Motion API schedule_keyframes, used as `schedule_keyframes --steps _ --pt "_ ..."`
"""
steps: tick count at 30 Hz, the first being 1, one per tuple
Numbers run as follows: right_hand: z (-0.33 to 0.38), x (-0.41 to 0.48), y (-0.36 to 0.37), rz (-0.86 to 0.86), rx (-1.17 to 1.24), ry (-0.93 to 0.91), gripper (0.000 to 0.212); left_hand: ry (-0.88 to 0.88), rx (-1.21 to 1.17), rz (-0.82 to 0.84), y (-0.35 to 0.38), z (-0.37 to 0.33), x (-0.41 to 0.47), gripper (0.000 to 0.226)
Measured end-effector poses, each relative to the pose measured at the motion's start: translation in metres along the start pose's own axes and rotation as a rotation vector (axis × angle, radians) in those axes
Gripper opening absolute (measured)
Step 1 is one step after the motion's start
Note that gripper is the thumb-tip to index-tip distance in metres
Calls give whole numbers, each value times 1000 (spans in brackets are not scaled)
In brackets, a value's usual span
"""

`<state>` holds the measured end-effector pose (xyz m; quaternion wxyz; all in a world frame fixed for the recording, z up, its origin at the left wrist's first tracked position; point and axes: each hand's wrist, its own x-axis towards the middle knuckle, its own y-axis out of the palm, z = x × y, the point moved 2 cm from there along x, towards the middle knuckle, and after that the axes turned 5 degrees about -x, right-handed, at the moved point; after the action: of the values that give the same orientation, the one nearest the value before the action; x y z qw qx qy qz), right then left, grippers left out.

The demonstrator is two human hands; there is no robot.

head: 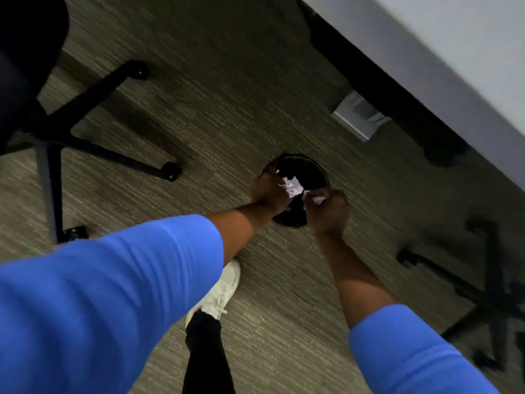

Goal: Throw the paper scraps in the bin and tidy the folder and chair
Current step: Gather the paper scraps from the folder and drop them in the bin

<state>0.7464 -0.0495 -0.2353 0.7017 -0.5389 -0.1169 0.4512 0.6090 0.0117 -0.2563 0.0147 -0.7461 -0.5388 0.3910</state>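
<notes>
A round black bin (306,166) stands on the carpet below the table edge. Both my hands hover right over its opening. My left hand (268,194) is closed around crumpled white paper scraps (292,186) that stick out toward the bin. My right hand (331,210) grips a smaller white scrap (317,199) over the bin's near rim. A black office chair (34,89) stands at the left, its star base (93,143) spread on the floor. No folder is in view.
A white table top (454,52) runs diagonally across the upper right, with a dark leg and a grey floor box (359,116) beneath it. A second chair base (488,291) sits at the right. My white shoe (218,291) is planted behind the bin.
</notes>
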Motion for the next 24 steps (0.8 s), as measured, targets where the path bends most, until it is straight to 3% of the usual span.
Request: schedule_keyframes --steps 5,8,13,20,24 --pt "-6 15 16 14 53 66 17 -235 -255 275 17 3 24 38" --pt "-10 20 23 35 51 52 22 -353 -467 345 26 5 30 40" --pt "-15 24 26 55 62 64 28 -500 -624 470 36 8 31 49" --pt "5 4 22 60 51 41 36 -515 -682 400 10 19 13 44" --pt "38 -9 21 69 60 6 39 -445 -642 347 -25 26 -4 18"
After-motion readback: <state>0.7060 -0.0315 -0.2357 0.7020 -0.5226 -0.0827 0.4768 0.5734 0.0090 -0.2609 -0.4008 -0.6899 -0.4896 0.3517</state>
